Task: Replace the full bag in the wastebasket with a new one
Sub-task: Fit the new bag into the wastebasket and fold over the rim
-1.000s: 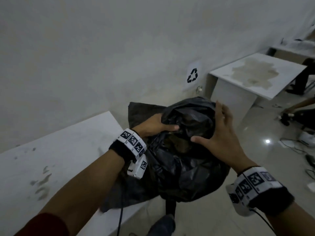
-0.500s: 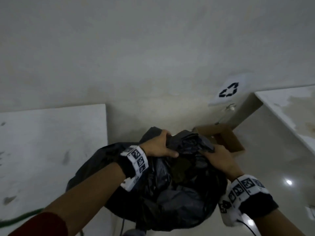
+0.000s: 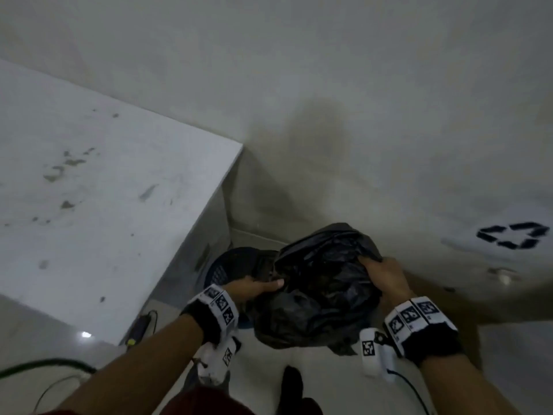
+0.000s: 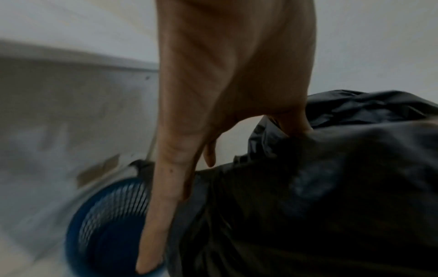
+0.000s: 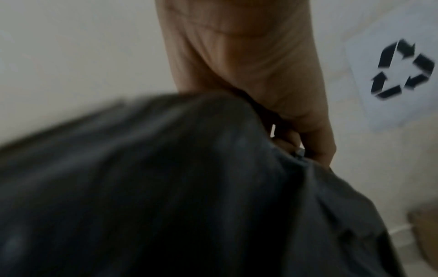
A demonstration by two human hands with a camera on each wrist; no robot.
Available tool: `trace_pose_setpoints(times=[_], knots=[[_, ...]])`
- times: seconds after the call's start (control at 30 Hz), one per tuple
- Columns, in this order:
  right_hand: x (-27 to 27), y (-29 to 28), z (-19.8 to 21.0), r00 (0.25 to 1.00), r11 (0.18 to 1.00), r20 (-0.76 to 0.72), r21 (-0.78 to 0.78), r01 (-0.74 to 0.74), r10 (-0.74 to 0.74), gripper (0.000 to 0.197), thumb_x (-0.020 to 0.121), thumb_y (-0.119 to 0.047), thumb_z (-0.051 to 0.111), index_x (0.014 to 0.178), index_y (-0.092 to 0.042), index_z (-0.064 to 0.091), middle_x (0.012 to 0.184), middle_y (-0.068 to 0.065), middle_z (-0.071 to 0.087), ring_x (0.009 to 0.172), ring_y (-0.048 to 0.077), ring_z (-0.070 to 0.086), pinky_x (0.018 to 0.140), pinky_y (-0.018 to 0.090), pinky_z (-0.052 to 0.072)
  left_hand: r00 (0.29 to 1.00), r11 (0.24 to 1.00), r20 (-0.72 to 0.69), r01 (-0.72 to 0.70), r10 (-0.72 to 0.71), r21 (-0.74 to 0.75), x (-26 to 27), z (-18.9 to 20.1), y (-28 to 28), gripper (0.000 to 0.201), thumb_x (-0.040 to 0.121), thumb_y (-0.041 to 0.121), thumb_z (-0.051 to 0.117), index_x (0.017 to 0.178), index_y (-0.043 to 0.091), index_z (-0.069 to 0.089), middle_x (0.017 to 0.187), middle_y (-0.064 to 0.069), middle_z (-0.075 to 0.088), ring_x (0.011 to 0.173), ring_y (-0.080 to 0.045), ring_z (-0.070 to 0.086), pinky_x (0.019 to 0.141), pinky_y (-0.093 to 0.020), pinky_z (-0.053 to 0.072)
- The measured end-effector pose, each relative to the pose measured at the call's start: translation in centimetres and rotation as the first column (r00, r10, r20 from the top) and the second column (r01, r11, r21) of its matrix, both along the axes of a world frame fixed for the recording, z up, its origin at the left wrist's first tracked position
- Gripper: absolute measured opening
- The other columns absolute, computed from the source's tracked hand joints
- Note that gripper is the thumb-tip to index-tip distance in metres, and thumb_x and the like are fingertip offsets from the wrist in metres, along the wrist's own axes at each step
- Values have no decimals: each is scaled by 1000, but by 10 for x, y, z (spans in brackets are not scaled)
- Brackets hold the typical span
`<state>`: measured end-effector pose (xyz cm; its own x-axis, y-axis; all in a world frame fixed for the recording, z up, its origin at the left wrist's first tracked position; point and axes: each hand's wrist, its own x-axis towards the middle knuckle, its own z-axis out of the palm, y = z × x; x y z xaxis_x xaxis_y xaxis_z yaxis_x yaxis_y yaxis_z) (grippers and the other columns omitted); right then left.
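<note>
A dim corner by a pale wall [image 3: 269,70], with a full black bag [image 3: 320,292] held over the floor [image 3: 314,363].

A white surface [image 3: 89,205] stands left of the bag, its top stained. The bag bulges between both hands, lifted clear of the blue mesh wastebasket [image 3: 230,268], which sits just behind and left of it, beside the surface's side panel. A brown cardboard box [image 3: 449,307] lies right of the bag, and a recycling sign [image 3: 513,238] hangs on the wall up and right of it. The left hand [image 3: 254,290] grips the bag's left edge, thumb on top, fingers tucked into the plastic. The right hand [image 3: 386,278] clutches gathered plastic at the bag's right edge, fingers curled.
</note>
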<state>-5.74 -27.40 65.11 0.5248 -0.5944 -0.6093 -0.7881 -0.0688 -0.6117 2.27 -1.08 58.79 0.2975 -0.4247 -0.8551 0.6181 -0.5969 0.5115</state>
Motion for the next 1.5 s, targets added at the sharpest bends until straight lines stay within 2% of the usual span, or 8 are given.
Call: trace_pose_setpoints(times=[0.23, 0.4, 0.53, 0.67, 0.83, 1.1, 1.27, 1.5], knots=[[-26, -17, -60, 1000, 952, -23, 307, 1, 6, 59, 85, -33, 71, 129, 2, 55, 125, 12, 61, 102, 32, 61, 95, 41, 50, 807, 861, -406, -502, 429, -89, -92, -40, -19, 58, 87, 52, 54, 128, 11, 58, 119, -14, 67, 110, -33, 59, 82, -46, 50], [-53, -16, -104, 997, 909, -36, 415, -42, 62, 114, 26, -62, 91, 121, -4, 64, 112, 12, 71, 101, 30, 68, 95, 45, 53, 752, 778, -397, -614, 526, -133, -113, -50, -10, 69, 60, 49, 83, 116, 10, 69, 122, -16, 66, 116, -33, 58, 94, -49, 46], [-53, 16, -93, 985, 909, 8, 382, -164, 174, 96, 40, -55, 89, 120, -9, 63, 113, 8, 70, 103, 25, 67, 97, 41, 52, 736, 740, -284, -663, 615, -116, -103, -86, 8, 81, 62, 46, 87, 128, 8, 59, 124, -17, 64, 116, -36, 59, 103, -53, 43], [-34, 44, -102, 953, 903, 178, 314, -292, 246, 54, 75, -37, 79, 122, -17, 62, 114, -1, 68, 103, 18, 65, 90, 31, 51, 734, 715, -88, -677, 673, -172, -74, -114, 18, 69, 63, 40, 84, 114, -2, 66, 110, -21, 69, 98, -35, 67, 86, -43, 55], [10, 60, -130, 919, 913, 339, 274, -303, 204, 28, 79, -35, 76, 102, -20, 68, 103, -2, 71, 88, 12, 68, 76, 27, 55, 665, 693, 199, -675, 720, -255, -29, -127, 34, 63, 64, 51, 81, 112, 11, 68, 109, -13, 71, 97, -30, 69, 88, -45, 55], [58, 74, -249, 765, 874, 477, -11, -487, 432, 81, 67, -48, 81, 137, -22, 50, 131, -6, 60, 116, 14, 59, 100, 33, 48, 438, 620, 506, -735, 743, -274, 12, -200, 63, 38, 84, 42, 68, 113, 18, 64, 105, -4, 67, 89, -22, 65, 81, -35, 52], [75, 81, -389, 772, 790, 222, -336, -512, 595, 115, 42, -92, 63, 132, -22, 47, 134, -1, 55, 125, 24, 52, 100, 46, 48, 469, 724, 646, -662, 602, -194, 30, -311, 84, 52, 87, 45, 63, 127, 13, 59, 122, -8, 63, 106, -26, 61, 87, -31, 47], [81, 86, -509, 731, 647, -47, -429, -630, 681, 114, 62, -78, 63, 148, -15, 21, 150, 10, 27, 137, 33, 32, 110, 47, 36, 458, 843, 804, -529, 381, -98, 54, -428, 103, 51, 88, 43, 63, 125, 9, 61, 122, -11, 63, 102, -24, 60, 85, -27, 45]])
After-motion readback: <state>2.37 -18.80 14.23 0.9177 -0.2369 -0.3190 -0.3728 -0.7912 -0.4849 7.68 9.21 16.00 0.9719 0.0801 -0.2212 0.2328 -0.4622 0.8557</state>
